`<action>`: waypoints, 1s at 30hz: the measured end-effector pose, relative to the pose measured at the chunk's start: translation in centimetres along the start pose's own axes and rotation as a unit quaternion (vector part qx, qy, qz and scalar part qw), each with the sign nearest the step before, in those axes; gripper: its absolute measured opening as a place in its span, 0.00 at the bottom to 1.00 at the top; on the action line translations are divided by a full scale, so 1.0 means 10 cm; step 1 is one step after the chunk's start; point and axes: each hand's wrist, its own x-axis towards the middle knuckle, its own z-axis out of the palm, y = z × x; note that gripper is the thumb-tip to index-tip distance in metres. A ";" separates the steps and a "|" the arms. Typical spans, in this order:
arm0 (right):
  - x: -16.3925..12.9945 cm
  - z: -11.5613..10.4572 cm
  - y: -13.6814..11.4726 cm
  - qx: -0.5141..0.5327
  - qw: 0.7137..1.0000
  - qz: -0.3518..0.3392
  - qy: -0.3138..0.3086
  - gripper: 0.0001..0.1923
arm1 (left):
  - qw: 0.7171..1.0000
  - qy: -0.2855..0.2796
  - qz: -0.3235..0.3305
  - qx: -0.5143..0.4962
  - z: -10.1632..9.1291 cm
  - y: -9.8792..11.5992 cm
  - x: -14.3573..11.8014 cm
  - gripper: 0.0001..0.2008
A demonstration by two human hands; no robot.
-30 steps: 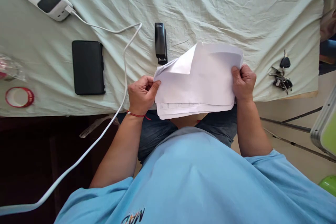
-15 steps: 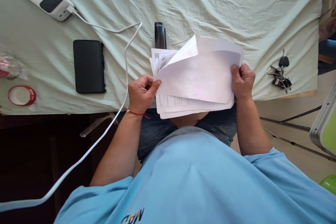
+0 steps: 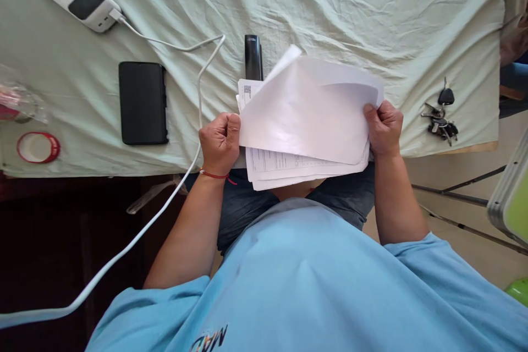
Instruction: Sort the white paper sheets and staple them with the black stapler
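Observation:
A stack of printed paper sheets (image 3: pixel 274 164) is held between my two hands at the table's near edge. Over it lies a blank-looking white sheet (image 3: pixel 305 115), curved, with its far left corner lifted. My left hand (image 3: pixel 220 142), a red string round the wrist, is closed at the left edge of the papers; its fingertips are hidden. With the thumb on top, my right hand (image 3: pixel 385 126) grips the right edge of the papers. A black oblong object (image 3: pixel 253 56) lies just behind the stack, partly covered by it.
On the pale green cloth (image 3: pixel 371 5) lie a black phone (image 3: pixel 143 103), a white power strip (image 3: pixel 82 3) with a white cable (image 3: pixel 200 80), a red tape roll (image 3: pixel 55 148), a plastic bag (image 3: pixel 20 99) and a bunch of keys (image 3: pixel 443 121). The cable passes close to my left hand.
My left thumb has drawn back from the top sheet to beside its left edge. The sheet's lifted corner has swung left and now covers more of the printed pages. My right hand keeps its grip.

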 end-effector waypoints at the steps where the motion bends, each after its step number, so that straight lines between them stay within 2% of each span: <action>1: 0.00 0.00 0.00 0.014 1.000 0.006 -0.003 0.29 | 1.000 0.001 -0.010 -0.009 0.00 0.00 0.00 0.33; 5: 0.01 0.01 0.00 0.049 0.999 0.020 -0.001 0.25 | 0.995 -0.018 -0.073 -0.070 0.02 -0.02 -0.03 0.13; 8: 0.01 0.02 -0.01 0.058 0.998 0.029 0.007 0.25 | 0.991 -0.018 -0.082 -0.099 0.03 -0.03 -0.04 0.07; 11: 0.01 0.03 -0.02 0.066 0.997 0.028 0.015 0.27 | 0.994 -0.006 -0.070 -0.086 0.03 -0.03 -0.03 0.10; 14: 0.00 0.03 -0.02 0.064 0.997 0.034 0.006 0.28 | 0.999 0.015 -0.044 -0.022 0.04 -0.02 -0.01 0.21; 16: -0.01 0.01 -0.02 0.062 0.997 0.041 -0.003 0.29 | 0.999 0.019 -0.032 0.013 0.04 -0.01 -0.01 0.24; 22: 0.03 -0.04 -0.07 0.035 0.999 0.038 -0.011 0.33 | 0.998 0.004 -0.058 0.004 0.06 -0.01 -0.01 0.14; 30: 0.03 -0.02 -0.08 0.061 0.997 0.047 0.007 0.34 | 0.994 -0.024 -0.106 -0.010 0.06 0.03 -0.01 0.10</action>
